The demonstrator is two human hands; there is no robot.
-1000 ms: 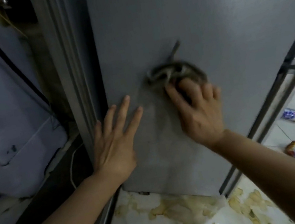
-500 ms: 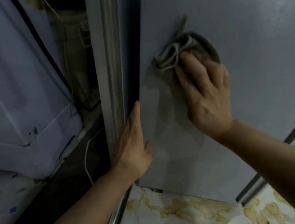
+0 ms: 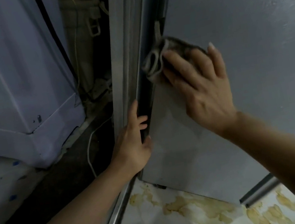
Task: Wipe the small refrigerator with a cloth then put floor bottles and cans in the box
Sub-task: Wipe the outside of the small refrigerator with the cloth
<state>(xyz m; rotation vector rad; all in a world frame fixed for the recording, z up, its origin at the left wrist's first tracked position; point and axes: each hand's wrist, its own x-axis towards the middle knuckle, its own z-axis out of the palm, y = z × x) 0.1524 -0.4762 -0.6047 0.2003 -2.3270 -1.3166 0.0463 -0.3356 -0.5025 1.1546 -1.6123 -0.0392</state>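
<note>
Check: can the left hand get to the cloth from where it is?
Probably yes. The left hand grips the fridge edge just below the cloth, nothing between; the right hand covers most of it.

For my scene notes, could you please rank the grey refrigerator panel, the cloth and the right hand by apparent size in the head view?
1. Grey refrigerator panel, far the largest.
2. Right hand.
3. Cloth, though the hand pressing it covers part, so its full size is unsure.
</note>
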